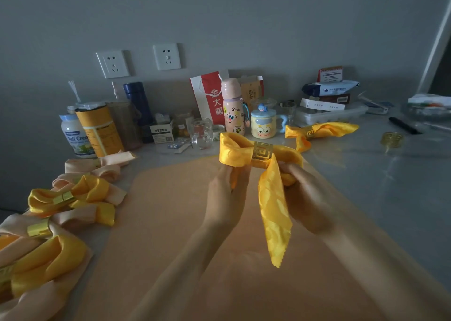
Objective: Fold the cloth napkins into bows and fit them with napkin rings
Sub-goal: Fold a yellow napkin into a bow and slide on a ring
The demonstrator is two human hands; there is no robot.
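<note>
Yellow satin napkin (233, 149), cinched by a gold napkin ring (262, 151), is held above the orange mat (170, 210): left hand (225, 186) pinches one loop, right hand (303, 191) grips the other, a tail hanging between them. Judged light, limp, slippery; grip loops close beside the ring.

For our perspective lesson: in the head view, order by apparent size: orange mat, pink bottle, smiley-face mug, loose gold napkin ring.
1. orange mat
2. pink bottle
3. smiley-face mug
4. loose gold napkin ring
Mat is nearest, so inflated.
</note>
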